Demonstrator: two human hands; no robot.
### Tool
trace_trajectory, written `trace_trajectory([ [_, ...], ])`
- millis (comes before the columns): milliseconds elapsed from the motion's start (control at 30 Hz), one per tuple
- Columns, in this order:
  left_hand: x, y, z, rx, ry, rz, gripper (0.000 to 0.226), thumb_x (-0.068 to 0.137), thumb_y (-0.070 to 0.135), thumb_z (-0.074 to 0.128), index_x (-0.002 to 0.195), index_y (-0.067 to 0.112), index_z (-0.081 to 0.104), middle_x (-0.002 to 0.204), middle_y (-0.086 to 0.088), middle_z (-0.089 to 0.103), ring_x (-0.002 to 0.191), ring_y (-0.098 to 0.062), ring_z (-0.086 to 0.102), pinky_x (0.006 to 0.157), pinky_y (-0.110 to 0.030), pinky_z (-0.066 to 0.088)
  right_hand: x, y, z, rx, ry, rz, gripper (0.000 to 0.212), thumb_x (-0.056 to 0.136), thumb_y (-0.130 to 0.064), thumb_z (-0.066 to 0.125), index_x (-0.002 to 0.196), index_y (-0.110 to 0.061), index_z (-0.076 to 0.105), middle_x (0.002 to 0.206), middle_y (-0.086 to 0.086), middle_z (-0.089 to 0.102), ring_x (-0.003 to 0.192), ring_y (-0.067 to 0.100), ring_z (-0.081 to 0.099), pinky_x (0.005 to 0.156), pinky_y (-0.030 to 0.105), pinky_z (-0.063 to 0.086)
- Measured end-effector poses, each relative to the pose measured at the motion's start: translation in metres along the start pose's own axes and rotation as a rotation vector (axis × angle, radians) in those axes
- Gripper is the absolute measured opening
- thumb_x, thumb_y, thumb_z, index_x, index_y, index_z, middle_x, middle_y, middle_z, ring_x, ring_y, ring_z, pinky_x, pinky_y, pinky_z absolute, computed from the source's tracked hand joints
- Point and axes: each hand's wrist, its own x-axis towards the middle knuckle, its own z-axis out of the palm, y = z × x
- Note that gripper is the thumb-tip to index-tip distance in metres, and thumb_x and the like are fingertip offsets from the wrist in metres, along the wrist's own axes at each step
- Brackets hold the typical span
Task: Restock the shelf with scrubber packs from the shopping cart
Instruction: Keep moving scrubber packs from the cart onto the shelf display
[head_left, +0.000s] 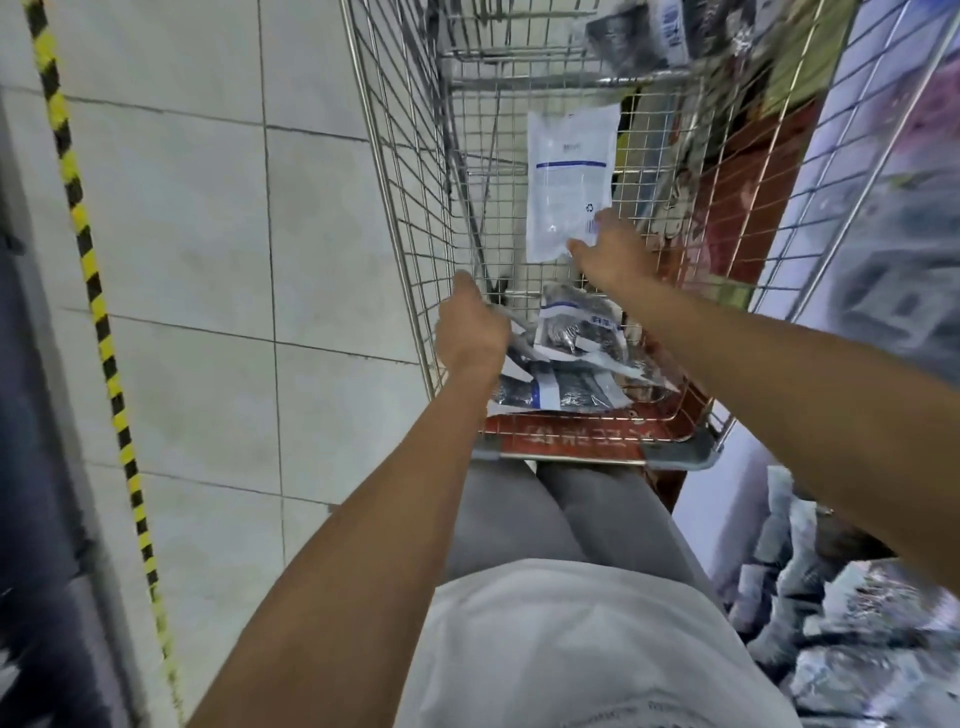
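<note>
A wire shopping cart (410, 171) stands in front of me. My right hand (613, 254) reaches into it and pinches the lower edge of a white scrubber pack (569, 176) with a blue line, back side up. My left hand (470, 325) grips several dark scrubber packs (576, 332) piled at the near end of the cart, its fingers curled over their top edge. More packs (566, 392) lie under them by the red handle (582, 439).
Shelving on the right carries blurred scrubber packs (857, 649) low down and other goods (904, 291) higher. More packs (639, 31) hang at the top. Tiled floor with a yellow-black striped line (98, 306) lies to the left.
</note>
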Motion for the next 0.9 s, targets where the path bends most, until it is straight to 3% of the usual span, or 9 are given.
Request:
trace_trajectory([
  [100, 0.024, 0.015, -0.01, 0.007, 0.039, 0.147, 0.036, 0.092, 0.008, 0.061, 0.121, 0.02, 0.044, 0.087, -0.005, 0.066, 0.069, -0.025, 0.066, 0.055, -0.035, 0.051, 0.022, -0.006, 0.004, -0.028, 0.024, 0.015, 0.069, 0.096, -0.051, 0.061, 0.148, -0.011, 0.039, 0.142, 0.018, 0.048, 0.127, 0.037, 0.051, 0.099, 0.045, 0.049],
  [233, 0.049, 0.047, -0.032, -0.048, 0.036, 0.392, 0.042, 0.094, 0.011, 0.062, 0.129, 0.018, 0.041, 0.084, -0.008, 0.068, 0.064, -0.024, 0.065, 0.05, -0.032, 0.046, 0.05, -0.016, 0.009, -0.02, 0.033, 0.045, 0.083, 0.093, -0.055, 0.064, 0.155, -0.014, 0.029, 0.154, 0.019, 0.037, 0.138, 0.039, 0.041, 0.107, 0.048, 0.045],
  [300, 0.065, 0.062, -0.039, -0.148, 0.01, 0.46, 0.04, 0.096, 0.016, 0.064, 0.13, 0.015, 0.043, 0.086, -0.007, 0.07, 0.07, -0.019, 0.066, 0.057, -0.032, 0.05, 0.063, -0.02, 0.009, -0.03, 0.03, 0.057, 0.091, 0.09, -0.059, 0.066, 0.158, -0.015, 0.023, 0.157, 0.019, 0.032, 0.142, 0.039, 0.037, 0.11, 0.048, 0.042],
  [433, 0.104, 0.076, -0.041, -0.342, -0.054, 0.404, 0.02, 0.094, 0.019, 0.07, 0.113, 0.013, 0.066, 0.087, 0.004, 0.067, 0.078, -0.008, 0.062, 0.078, -0.035, 0.056, 0.081, -0.025, 0.012, -0.039, 0.039, 0.063, 0.1, 0.086, -0.062, 0.068, 0.158, -0.013, 0.019, 0.152, 0.021, 0.033, 0.137, 0.039, 0.039, 0.105, 0.045, 0.041],
  [567, 0.131, 0.083, -0.034, -0.492, -0.059, 0.292, 0.002, 0.099, 0.036, 0.064, 0.101, 0.037, 0.064, 0.098, 0.005, 0.067, 0.09, -0.013, 0.063, 0.086, -0.042, 0.058, 0.098, -0.027, 0.024, -0.049, 0.031, 0.08, 0.103, 0.087, -0.058, 0.069, 0.161, -0.014, 0.011, 0.155, 0.024, 0.025, 0.14, 0.04, 0.033, 0.103, 0.05, 0.042],
  [667, 0.144, 0.086, -0.027, -0.596, -0.057, 0.209, 0.053, 0.089, 0.065, 0.062, 0.13, 0.031, 0.061, 0.119, -0.004, 0.069, 0.108, -0.019, 0.068, 0.097, -0.047, 0.058, 0.106, -0.031, 0.031, -0.066, 0.04, 0.105, 0.105, 0.088, -0.056, 0.067, 0.162, -0.014, 0.005, 0.158, 0.025, 0.019, 0.144, 0.042, 0.027, 0.102, 0.052, 0.044],
  [733, 0.147, 0.088, -0.023, -0.741, -0.131, 0.151, 0.073, 0.085, 0.066, 0.069, 0.146, 0.031, 0.049, 0.136, 0.001, 0.064, 0.121, -0.016, 0.064, 0.104, -0.047, 0.054, 0.11, -0.033, 0.035, -0.086, 0.045, 0.113, 0.109, 0.086, -0.059, 0.067, 0.161, -0.014, 0.002, 0.16, 0.025, 0.016, 0.146, 0.041, 0.022, 0.104, 0.052, 0.045],
  [833, 0.157, 0.08, -0.014, -0.894, -0.215, 0.142, 0.094, 0.066, 0.041, 0.092, 0.147, 0.037, 0.044, 0.145, -0.002, 0.059, 0.131, -0.023, 0.06, 0.109, -0.051, 0.05, 0.117, -0.033, 0.04, -0.118, 0.081, 0.113, 0.113, 0.084, -0.059, 0.07, 0.161, -0.013, 0.002, 0.159, 0.026, 0.02, 0.143, 0.042, 0.026, 0.107, 0.05, 0.043],
  [900, 0.163, 0.07, -0.006, -0.955, -0.211, 0.124, 0.093, 0.06, 0.02, 0.091, 0.142, 0.033, 0.049, 0.145, -0.007, 0.058, 0.132, -0.029, 0.059, 0.11, -0.056, 0.048, 0.12, -0.033, 0.042, -0.114, 0.103, 0.11, 0.111, 0.084, -0.056, 0.071, 0.16, -0.012, 0.004, 0.156, 0.026, 0.024, 0.14, 0.042, 0.03, 0.106, 0.049, 0.043],
])
